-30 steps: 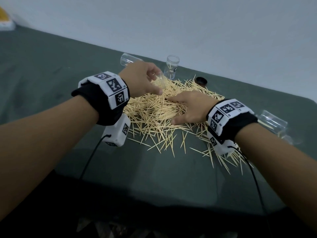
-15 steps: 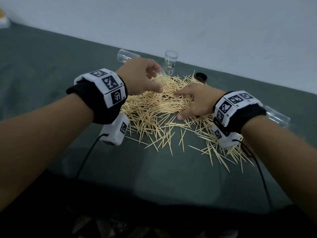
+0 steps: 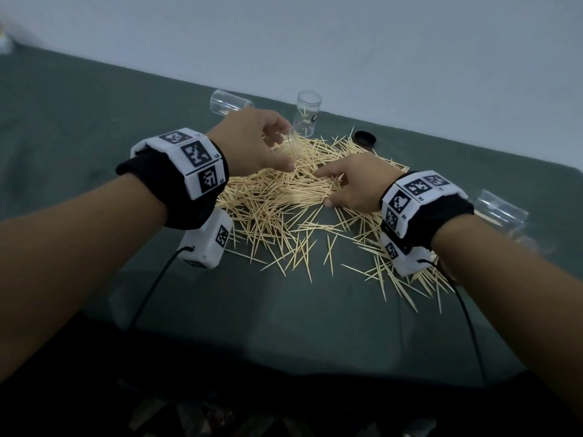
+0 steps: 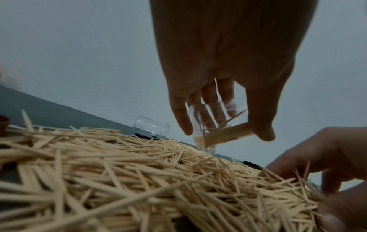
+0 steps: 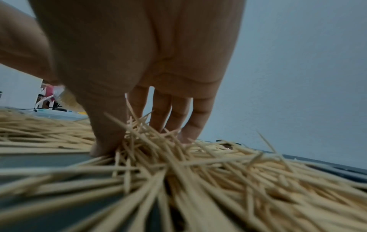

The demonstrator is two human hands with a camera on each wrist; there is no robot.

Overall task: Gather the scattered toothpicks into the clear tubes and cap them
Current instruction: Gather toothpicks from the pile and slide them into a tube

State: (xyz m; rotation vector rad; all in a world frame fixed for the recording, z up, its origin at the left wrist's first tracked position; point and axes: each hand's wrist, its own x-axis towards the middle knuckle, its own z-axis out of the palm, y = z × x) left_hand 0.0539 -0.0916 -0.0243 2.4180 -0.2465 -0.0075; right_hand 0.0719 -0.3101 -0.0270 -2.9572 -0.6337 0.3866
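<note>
Dark green cloth-covered table (image 3: 94, 127) against a pale grey wall (image 3: 347, 42).

Far left, a clear plastic tube lying on its side (image 3: 230, 102), behind the left hand. It shows in the left wrist view too (image 4: 152, 129).

Left hand (image 3: 249, 143), raised over the far edge of the pile: fingers and thumb curled round a short clear plastic tube partly filled with toothpicks (image 4: 218, 125), held tilted. The toothpicks inside lie packed along its lower side. Wrist carries a black band with white blocks bearing black square code markers (image 3: 192, 162); beside one marker stands a tiny mark, too small to read.

Centre, the loose pale wooden toothpicks (image 3: 284, 209) lie heaped and crisscrossed on the cloth, thinning toward the near edge. Behind the heap stands 1 upright clear plastic tube (image 3: 307, 113), uncapped, with a few toothpicks in it and a small dark mark on its wall, not legible.

Right of that, a round black cap (image 3: 365, 137) lies flat at the pile's far edge.

Right hand (image 3: 353, 184), palm down on the heap: thumb and fingers (image 5: 164, 113) are pressed into the toothpicks, a bunch gathered between them. Same marker band on its wrist (image 3: 416, 197).

Far right, another clear plastic tube on its side (image 3: 501, 209), partly hidden by the right forearm.
</note>
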